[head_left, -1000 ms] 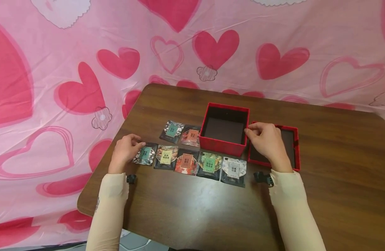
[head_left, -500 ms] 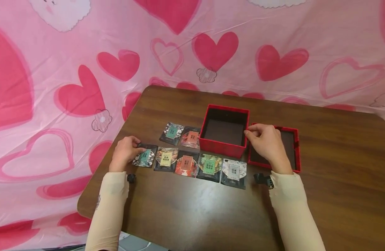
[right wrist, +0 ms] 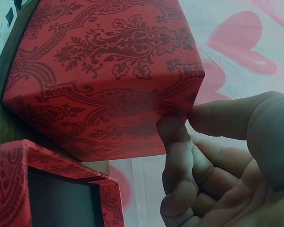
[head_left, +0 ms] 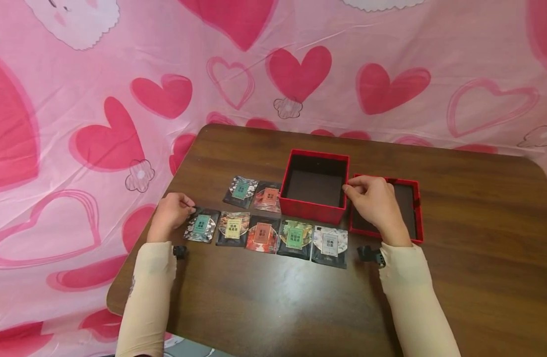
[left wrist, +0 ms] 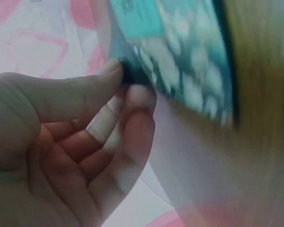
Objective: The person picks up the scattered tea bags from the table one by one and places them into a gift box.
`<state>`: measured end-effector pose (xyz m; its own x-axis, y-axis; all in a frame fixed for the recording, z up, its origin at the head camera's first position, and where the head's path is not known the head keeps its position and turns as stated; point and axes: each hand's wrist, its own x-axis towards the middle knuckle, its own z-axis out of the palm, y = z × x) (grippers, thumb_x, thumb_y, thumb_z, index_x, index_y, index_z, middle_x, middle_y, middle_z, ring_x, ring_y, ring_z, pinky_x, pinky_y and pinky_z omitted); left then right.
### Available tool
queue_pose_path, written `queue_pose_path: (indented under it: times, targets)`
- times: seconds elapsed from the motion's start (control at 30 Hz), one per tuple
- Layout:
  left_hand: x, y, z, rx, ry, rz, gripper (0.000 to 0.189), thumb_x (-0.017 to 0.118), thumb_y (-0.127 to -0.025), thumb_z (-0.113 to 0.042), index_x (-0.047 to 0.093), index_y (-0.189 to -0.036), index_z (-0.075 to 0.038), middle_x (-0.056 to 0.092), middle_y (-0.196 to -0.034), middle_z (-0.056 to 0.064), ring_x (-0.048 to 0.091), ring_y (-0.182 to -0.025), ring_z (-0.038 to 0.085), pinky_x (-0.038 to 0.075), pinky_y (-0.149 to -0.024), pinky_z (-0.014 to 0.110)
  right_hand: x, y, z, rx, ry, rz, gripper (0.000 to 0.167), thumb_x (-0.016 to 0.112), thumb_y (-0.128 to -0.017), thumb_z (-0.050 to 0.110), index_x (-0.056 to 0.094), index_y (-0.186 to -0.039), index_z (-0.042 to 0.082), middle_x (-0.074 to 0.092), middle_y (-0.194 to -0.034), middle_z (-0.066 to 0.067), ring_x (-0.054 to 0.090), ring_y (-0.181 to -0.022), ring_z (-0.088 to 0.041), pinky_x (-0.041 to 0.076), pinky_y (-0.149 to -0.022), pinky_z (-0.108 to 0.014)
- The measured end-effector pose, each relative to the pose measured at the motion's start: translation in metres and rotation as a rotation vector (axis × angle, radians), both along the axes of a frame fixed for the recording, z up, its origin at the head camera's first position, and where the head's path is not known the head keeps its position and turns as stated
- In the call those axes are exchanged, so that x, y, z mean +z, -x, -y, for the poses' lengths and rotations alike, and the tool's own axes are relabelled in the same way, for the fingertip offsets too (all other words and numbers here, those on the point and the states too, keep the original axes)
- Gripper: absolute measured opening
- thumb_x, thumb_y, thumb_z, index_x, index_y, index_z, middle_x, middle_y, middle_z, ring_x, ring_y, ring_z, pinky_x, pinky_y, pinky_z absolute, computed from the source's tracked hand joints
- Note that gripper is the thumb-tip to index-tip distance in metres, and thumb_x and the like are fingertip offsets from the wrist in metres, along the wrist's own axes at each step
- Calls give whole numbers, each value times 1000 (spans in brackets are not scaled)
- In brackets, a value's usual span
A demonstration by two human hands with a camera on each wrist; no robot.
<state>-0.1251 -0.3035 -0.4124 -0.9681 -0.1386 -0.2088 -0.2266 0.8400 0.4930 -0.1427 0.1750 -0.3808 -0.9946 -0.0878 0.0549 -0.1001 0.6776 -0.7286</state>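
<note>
Head view: the teal-labelled packet [head_left: 202, 227] lies left of centre in the frame, at the left end of the front row, with your left hand [head_left: 170, 213] at its upper-left corner. In the left wrist view your thumb and a finger pinch that dark corner with hardly a gap between them; whether the packet is raised there or flat, I cannot tell. Going right along the same row you have the yellow-labelled packet [head_left: 233, 228], the orange-labelled packet [head_left: 262, 235], the green-labelled packet [head_left: 295, 239] and the grey-labelled packet [head_left: 330, 247]. Just above the row's left half sit a second teal packet [head_left: 240, 191] and a second orange packet [head_left: 268, 196], the latter right by the red box [head_left: 311, 209] near the frame's centre. Your right hand [head_left: 375, 203] pinches the box's right wall between thumb and finger, the tips nearly together. Below that hand, right of centre, is the shallow red tray [head_left: 405, 203], perhaps the box's lid. All of it stands on the wooden table [head_left: 478, 238]. Judging by how things lie, the box is uncovered, seven packets are out face up, and none shows inside it, so the setting-out looks well along. What is left, as far as I can judge, is your hold on that packet corner and on the box; whether more packets belong here cannot be told.
</note>
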Motion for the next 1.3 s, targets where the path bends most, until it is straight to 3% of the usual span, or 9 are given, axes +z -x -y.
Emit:
queue_pose_path:
  times: [0.3, 0.57, 0.7, 0.87, 1.07, 1.3]
  targets:
    - [2, 2, 13, -79, -184, 2, 14, 61, -94, 6, 69, -104, 13, 70, -84, 18, 61, -64, 17, 53, -57, 26, 2, -1, 1, -3, 3, 5, 26, 68, -97, 21, 73, -114, 1, 73, -91, -12, 61, -71, -25, 49, -58, -37]
    - [3, 3, 25, -113, -377, 54, 22, 62, -95, 7, 65, -114, 17, 70, -96, 21, 63, -73, 16, 57, -68, 25, 1, -2, 1, 3, 1, 9, 28, 68, -97, 23, 73, -114, 1, 73, -90, -11, 61, -72, -25, 49, -59, -37]
    - [7, 5, 27, -87, -456, 55, 26, 64, -95, 6, 63, -117, 19, 71, -98, 21, 65, -74, 12, 59, -73, 27, 1, -1, 1, 7, 0, -2, 27, 68, -97, 22, 74, -113, 1, 72, -88, -11, 60, -70, -25, 48, -57, -38]
    - [16, 10, 20, -54, -490, 61, 27, 66, -95, 2, 65, -119, 15, 72, -95, 14, 64, -73, 13, 59, -76, 33, 0, -1, 1, -4, -5, -6, 27, 68, -97, 23, 74, -113, 2, 73, -88, -10, 61, -71, -25, 48, -59, -38]
    - [26, 19, 2, -99, -504, 70, 28, 69, -94, -2, 67, -120, 11, 71, -93, 12, 65, -74, 19, 58, -77, 38, -2, -3, 0, -10, -2, -2, 28, 68, -97, 24, 73, -114, 2, 73, -90, -11, 61, -72, -25, 49, -59, -37]
    - [30, 34, -20, -107, -535, 58, 25, 69, -94, -3, 71, -117, 7, 72, -96, 13, 67, -78, 27, 57, -82, 46, -3, -2, 1, -8, 1, -9, 29, 68, -98, 25, 73, -116, 3, 73, -91, -10, 61, -72, -24, 49, -59, -37]
